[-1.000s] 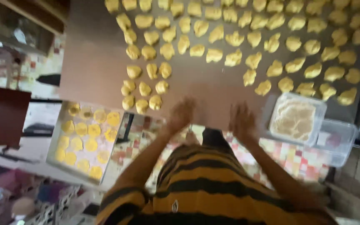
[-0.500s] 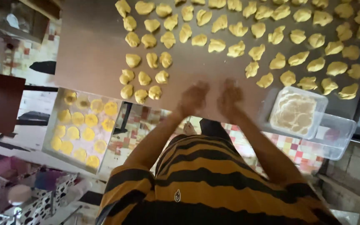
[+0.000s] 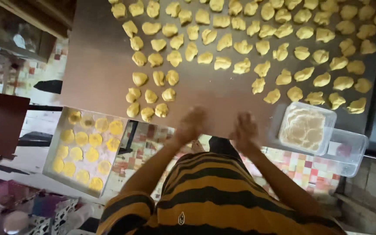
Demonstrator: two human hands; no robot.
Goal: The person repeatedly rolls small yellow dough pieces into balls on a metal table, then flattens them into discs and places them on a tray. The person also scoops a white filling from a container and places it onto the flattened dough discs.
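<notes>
**Two hands raised over a table of yellow dough pieces**

You look down at a brown table (image 3: 96,74) covered with small yellow dough pieces (image 3: 205,58). They are too many and too crowded to count exactly; there are several dozen, spread from the table's far edge down toward its near edge, thickest along the far and right sides. A tight group of about nine sits closest to the near edge, left of your hands. The lumps are irregular, and no shared direction shows among them.

Your left hand (image 3: 191,124) and your right hand (image 3: 244,129) hover just above the near edge of the table, a little apart and not touching, each held upright with the fingers pointing toward the far edge. Both are blurred, so you cannot tell whether the fingers are spread or whether anything sits between them. The nearest dough piece (image 3: 161,109) lies just left of your left hand.

At the table's near right corner stand two clear plastic tubs. One tub (image 3: 308,129) holds pale dough; the other tub (image 3: 349,150) sits beside it, overhanging the edge.

Below the table's near left corner, one pale tray (image 3: 59,148) carries about fourteen flat yellow rounds (image 3: 92,154) in rows. Your striped yellow and black shirt (image 3: 214,196) fills the foreground.
</notes>
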